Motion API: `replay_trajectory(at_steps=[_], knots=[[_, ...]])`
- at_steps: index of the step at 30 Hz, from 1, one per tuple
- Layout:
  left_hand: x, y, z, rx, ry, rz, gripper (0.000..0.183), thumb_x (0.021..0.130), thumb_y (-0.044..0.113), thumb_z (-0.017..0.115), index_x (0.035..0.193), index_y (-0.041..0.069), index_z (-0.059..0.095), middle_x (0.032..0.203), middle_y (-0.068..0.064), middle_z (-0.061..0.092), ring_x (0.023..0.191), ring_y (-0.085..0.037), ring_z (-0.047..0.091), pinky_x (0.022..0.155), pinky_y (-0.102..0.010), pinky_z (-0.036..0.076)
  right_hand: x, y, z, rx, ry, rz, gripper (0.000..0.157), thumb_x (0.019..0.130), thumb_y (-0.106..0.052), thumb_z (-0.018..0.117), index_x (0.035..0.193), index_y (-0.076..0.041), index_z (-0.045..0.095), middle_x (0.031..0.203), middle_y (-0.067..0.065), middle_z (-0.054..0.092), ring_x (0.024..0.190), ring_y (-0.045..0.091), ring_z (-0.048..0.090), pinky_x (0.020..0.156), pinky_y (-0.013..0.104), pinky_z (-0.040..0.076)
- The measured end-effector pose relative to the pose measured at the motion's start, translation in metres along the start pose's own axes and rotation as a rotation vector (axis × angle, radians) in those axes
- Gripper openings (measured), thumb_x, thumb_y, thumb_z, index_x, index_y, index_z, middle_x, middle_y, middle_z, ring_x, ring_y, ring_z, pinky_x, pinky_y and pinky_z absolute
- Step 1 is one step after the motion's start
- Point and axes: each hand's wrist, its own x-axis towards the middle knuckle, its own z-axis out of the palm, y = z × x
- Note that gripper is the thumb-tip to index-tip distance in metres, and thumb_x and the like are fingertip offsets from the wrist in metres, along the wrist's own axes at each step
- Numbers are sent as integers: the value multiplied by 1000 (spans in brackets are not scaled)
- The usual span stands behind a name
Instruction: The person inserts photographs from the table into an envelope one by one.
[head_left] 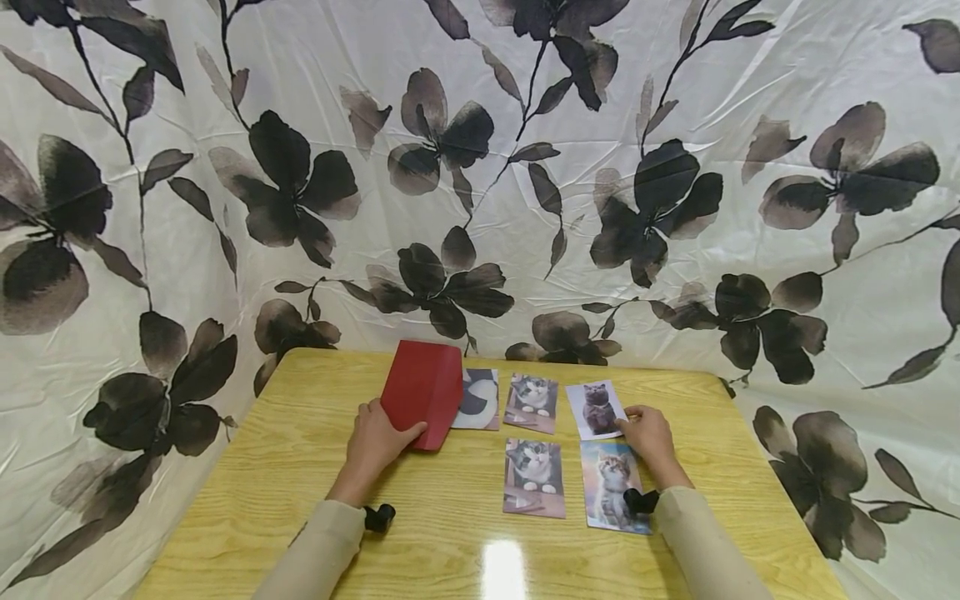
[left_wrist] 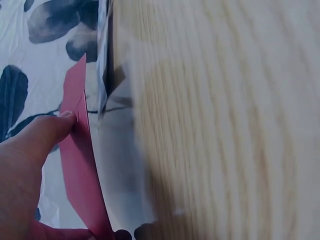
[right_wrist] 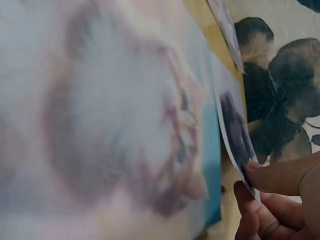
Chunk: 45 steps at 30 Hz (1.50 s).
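My left hand [head_left: 377,437] grips a red envelope [head_left: 412,392] by its lower part, thumb on the flap side. In the left wrist view the envelope [left_wrist: 82,160] appears nearly edge-on, lifted off the wood, with the thumb pressed on its face. Its right edge overlaps a grey-and-white photo card [head_left: 482,402] in the head view. My right hand [head_left: 651,437] pinches the right edge of a photo of a dark grey cat [head_left: 596,408]. Thumb and fingers close on that dark-cat photo [right_wrist: 235,132] in the right wrist view. Just below it lies a tabby kitten photo [head_left: 609,475].
Two matching photos of a grey-and-white cat, an upper one [head_left: 531,400] and a lower one [head_left: 534,475], lie mid-table. The wooden table [head_left: 277,492] ends at the back against a white cloth with dark flowers [head_left: 442,208]. Black wrist cameras sit on both cuffs.
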Motion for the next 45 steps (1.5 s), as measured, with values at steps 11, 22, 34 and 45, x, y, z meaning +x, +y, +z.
replay_trajectory(at_steps=[11, 22, 34, 45], knots=[[-6, 5, 6, -19, 2, 10, 99, 85, 52, 88, 141, -16, 43, 126, -31, 52, 109, -43, 58, 93, -59, 56, -3, -10, -20, 174, 9, 7, 30, 101, -21, 74, 117, 5, 75, 98, 20, 77, 80, 27, 68, 66, 33, 50], [-8, 3, 5, -4, 31, 9, 97, 85, 51, 88, 138, -17, 42, 123, -33, 53, 109, -46, 58, 93, -61, 55, -12, -43, -7, 396, 14, 20, 24, 96, -17, 81, 107, 3, 75, 101, 21, 81, 78, 30, 73, 64, 32, 51], [-9, 3, 10, 5, 56, 3, 98, 84, 52, 89, 138, -17, 44, 121, -32, 54, 107, -46, 60, 92, -60, 56, -24, -82, 30, 555, -38, 27, 22, 95, -18, 83, 105, 1, 76, 88, 5, 80, 70, 18, 67, 73, 37, 53], [-13, 7, 12, 4, 70, 1, 98, 83, 51, 90, 138, -16, 44, 122, -31, 54, 109, -46, 60, 93, -60, 56, -31, -112, 72, 618, -108, -12, 16, 97, -15, 82, 102, -1, 75, 86, 6, 80, 75, 33, 72, 69, 38, 56]])
